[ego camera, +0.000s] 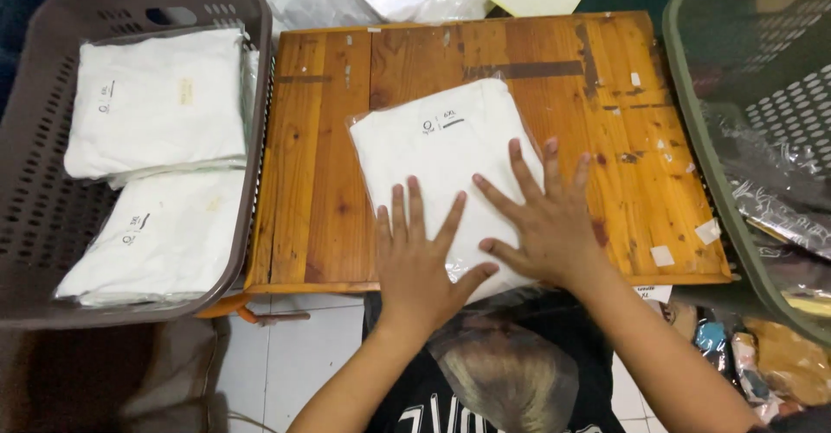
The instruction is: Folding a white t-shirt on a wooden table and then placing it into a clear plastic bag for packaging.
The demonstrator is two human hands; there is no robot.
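Scratched wooden surface (329,182), bagged white garment (433,152) lying mid-surface. Left hand (420,260) and right hand (541,221) both spread flat, pressing it down. Soft, light, slippery plastic (probably best gripped at edges).

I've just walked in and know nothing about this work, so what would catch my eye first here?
First, the two bare hands, left hand and right hand, pressed flat with fingers spread on a white folded item in a clear plastic bag at the middle of a worn wooden table. To the left, a brown plastic basket holds two similar bagged packs. A green basket stands at the right.
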